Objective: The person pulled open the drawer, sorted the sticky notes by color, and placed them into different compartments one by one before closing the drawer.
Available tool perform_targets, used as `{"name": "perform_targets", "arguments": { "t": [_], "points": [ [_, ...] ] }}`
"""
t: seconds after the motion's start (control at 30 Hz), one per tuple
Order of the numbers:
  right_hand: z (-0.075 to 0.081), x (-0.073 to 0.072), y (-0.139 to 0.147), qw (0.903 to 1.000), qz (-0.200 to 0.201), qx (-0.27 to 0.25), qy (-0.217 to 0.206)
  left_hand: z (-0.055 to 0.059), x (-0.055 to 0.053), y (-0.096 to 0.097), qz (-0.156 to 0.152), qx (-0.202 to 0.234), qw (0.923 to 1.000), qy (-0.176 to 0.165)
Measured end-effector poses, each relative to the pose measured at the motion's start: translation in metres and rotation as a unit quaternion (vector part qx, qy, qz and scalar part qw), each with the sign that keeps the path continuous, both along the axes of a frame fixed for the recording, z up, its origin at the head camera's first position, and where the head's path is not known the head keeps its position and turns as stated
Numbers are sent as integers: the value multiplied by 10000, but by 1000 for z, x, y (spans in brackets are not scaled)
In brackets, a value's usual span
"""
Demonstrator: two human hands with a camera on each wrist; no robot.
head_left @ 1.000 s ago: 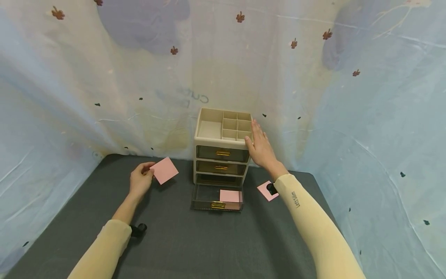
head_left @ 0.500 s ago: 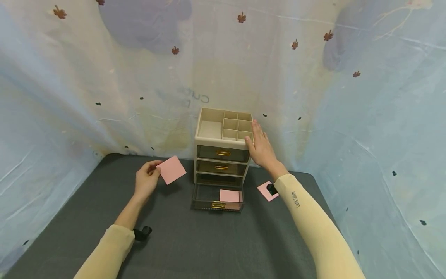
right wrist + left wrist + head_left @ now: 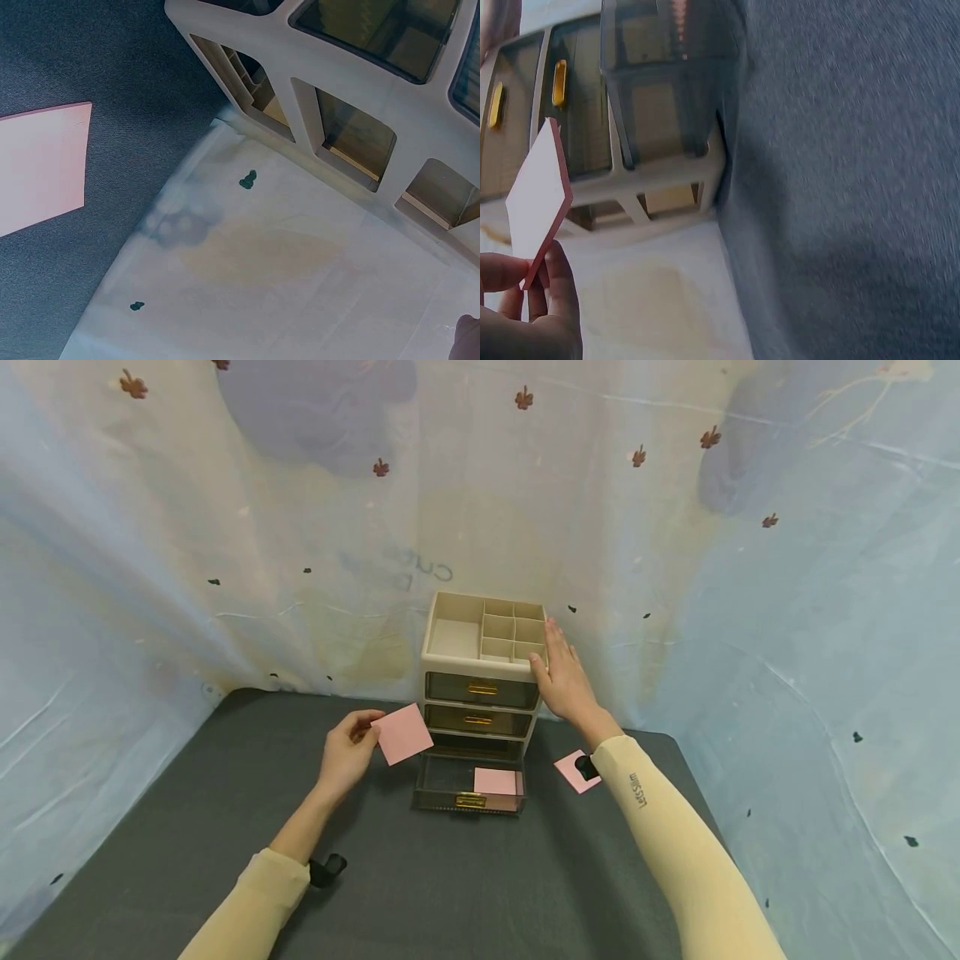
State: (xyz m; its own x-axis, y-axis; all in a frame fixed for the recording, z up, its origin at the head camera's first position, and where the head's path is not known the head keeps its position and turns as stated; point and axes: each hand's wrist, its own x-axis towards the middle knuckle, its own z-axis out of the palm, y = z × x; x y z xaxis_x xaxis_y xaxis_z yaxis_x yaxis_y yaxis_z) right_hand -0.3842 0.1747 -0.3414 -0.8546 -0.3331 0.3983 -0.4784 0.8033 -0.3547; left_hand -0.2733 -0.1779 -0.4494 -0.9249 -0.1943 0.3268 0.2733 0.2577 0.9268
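Observation:
My left hand (image 3: 348, 752) pinches a pink sticky note pad (image 3: 402, 734) by one corner, between thumb and fingers. In the left wrist view the pad (image 3: 540, 199) shows some thickness at its edge. It hangs just left of the cream drawer organizer (image 3: 480, 665), above the table. With fingers straight, my right hand (image 3: 564, 681) rests against the organizer's upper right side. The bottom drawer (image 3: 442, 777) is pulled out, and a second pink pad (image 3: 495, 782) lies in its right part. The two drawers above are closed.
Right of the organizer a third pink pad (image 3: 576, 772) lies on the dark grey table (image 3: 465, 885), partly hidden by the black wrist strap. A patterned curtain (image 3: 480, 485) hangs close behind the organizer. Its top tray has several compartments.
My left hand has moved right with the pink pad, bringing it from the open table to beside the organizer, near the open drawer. The right hand has stayed in place.

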Motion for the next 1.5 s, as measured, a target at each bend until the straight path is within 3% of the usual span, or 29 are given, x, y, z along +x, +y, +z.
{"name": "perform_targets", "arguments": {
  "t": [0.27,0.53,0.77,1.03,1.5],
  "points": [
    [0,1,1,10000,-12,-11,-20,0,0,19,-372,-434,9982,160],
    [-1,-2,2,10000,18,6,-22,-3,-1,34,-753,-1091,9910,178],
    [-1,-3,2,10000,37,-5,-19,-8,-4,44,-996,-1814,9777,354],
    [-2,-3,2,10000,18,-9,-40,-6,-9,53,-1365,-2187,9643,606],
    [-3,-4,2,10000,51,-63,12,-13,-19,67,-1815,-2657,9461,374]
  ]
}}
